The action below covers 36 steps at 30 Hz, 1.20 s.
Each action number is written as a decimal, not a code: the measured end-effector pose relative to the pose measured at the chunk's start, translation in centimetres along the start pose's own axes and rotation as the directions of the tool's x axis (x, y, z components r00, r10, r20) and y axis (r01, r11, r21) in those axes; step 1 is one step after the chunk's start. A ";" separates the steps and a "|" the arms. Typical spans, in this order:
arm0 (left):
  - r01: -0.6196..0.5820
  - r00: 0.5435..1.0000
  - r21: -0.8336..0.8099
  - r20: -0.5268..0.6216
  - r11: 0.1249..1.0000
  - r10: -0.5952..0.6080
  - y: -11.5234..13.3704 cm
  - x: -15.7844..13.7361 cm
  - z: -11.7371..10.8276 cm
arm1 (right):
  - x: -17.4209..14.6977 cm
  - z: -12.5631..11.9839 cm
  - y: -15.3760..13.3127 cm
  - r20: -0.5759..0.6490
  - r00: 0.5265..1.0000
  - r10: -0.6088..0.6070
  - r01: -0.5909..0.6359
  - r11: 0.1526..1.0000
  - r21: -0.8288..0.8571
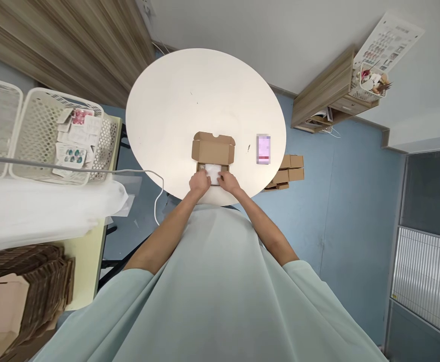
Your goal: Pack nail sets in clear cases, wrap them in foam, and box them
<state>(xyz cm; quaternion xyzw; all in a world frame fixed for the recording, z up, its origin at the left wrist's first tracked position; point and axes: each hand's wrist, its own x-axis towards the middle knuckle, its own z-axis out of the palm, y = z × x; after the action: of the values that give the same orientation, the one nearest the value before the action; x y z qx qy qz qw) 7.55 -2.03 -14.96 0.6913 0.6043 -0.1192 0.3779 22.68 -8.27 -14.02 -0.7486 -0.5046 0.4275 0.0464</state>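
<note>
- Two hands — left hand (200, 182), right hand (229, 182) — are resting curled fingers at the white packet (213, 174); grip unclear.
- Packet is lying inside open carton (213, 151).
- Even pressure should be keeping it flat.

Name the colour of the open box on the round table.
The open box is plain brown; see the head view, the only one.

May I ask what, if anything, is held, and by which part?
Left hand and right hand flank a white, squarish bundle in an open brown cardboard box; which is gripped, if either, is unclear.
</note>
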 end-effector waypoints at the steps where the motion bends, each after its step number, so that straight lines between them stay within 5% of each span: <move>1: -0.011 1.000 0.025 0.000 1.000 0.011 0.1 -0.1 -0.1 | 0.0 0.0 0.0 0.002 1.000 0.011 -0.011 1.000 -0.001; 5: -0.051 0.997 0.038 -0.050 0.998 0.053 0.2 -0.2 -1.0 | -0.1 -0.9 0.2 -0.100 0.995 0.017 -0.008 0.996 0.087; 11: -0.130 0.931 -0.299 -0.364 0.945 0.012 -0.1 2.7 -4.4 | 1.2 -4.1 1.7 -0.401 0.894 0.201 -0.049 0.932 0.358; 17: 0.038 0.989 -0.624 -0.086 0.781 -0.117 -0.1 5.4 -7.4 | 4.1 -5.6 1.9 -0.199 0.931 0.304 -0.097 0.736 0.670; 21: 0.025 0.997 -0.661 -0.041 0.750 -0.070 0.0 4.8 -8.1 | 4.5 -6.0 1.6 -0.153 0.945 0.289 -0.079 0.656 0.751; 31: -0.152 0.987 -0.626 -0.140 0.765 0.081 1.5 4.2 -9.8 | 3.6 -7.9 0.9 -0.302 0.952 0.057 0.184 0.683 0.707; 36: -0.194 0.979 -0.586 -0.171 0.786 0.114 1.7 3.3 -9.5 | 2.7 -7.6 0.6 -0.315 0.948 0.035 0.177 0.765 0.619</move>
<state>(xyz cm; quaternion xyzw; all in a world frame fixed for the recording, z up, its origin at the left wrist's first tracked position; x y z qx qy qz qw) 7.18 6.76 -9.86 0.5893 0.5748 0.1533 0.5467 28.72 -3.68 -11.13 -0.7250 -0.3433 0.4494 0.3931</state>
